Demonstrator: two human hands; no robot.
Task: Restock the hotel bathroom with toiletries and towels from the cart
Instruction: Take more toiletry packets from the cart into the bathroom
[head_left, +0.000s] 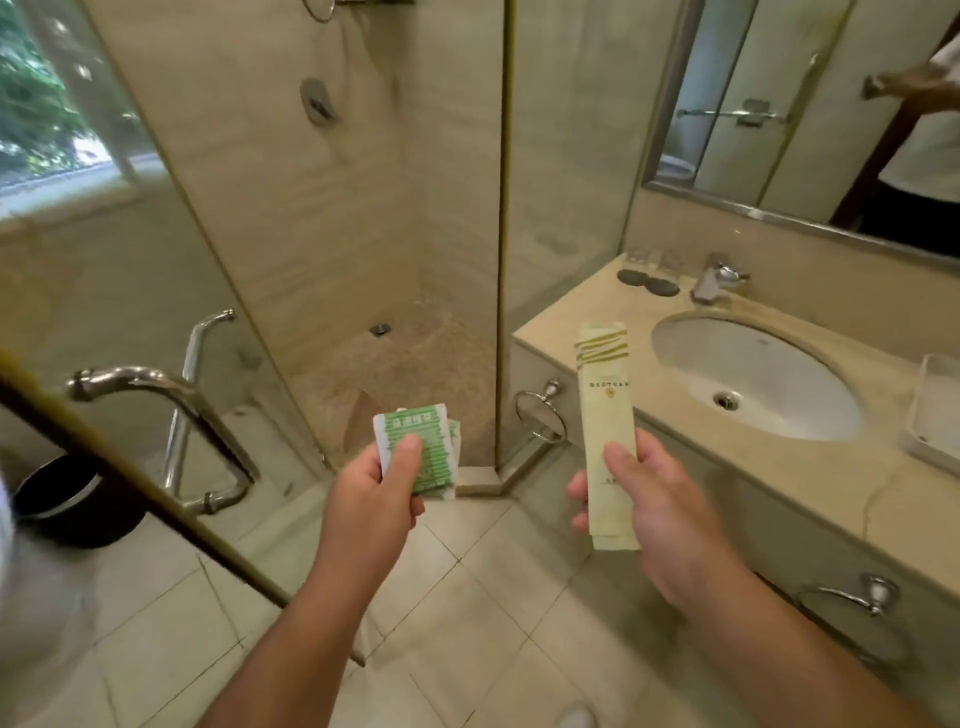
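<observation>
A beige hotel bathroom. At twelve o'clock, a glass-walled shower stall (395, 260) with a round floor drain (380, 329). Its chrome door handle (171, 395) sits at nine o'clock, with a black waste bin (67, 499) at eight. A window (47, 104) shows greenery at ten o'clock. At two to three o'clock — a marble vanity counter (597, 322) with a white oval basin (753, 374), a chrome tap (714, 280) behind it and a mirror (779, 104) above. A chrome towel ring (540, 410) hangs on the counter's end.

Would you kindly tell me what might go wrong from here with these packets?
The left hand pinches stacked green sachets; the rear one could slip out. The long cream packet in the right hand is gripped low, so it may flop or land in the sink.
</observation>
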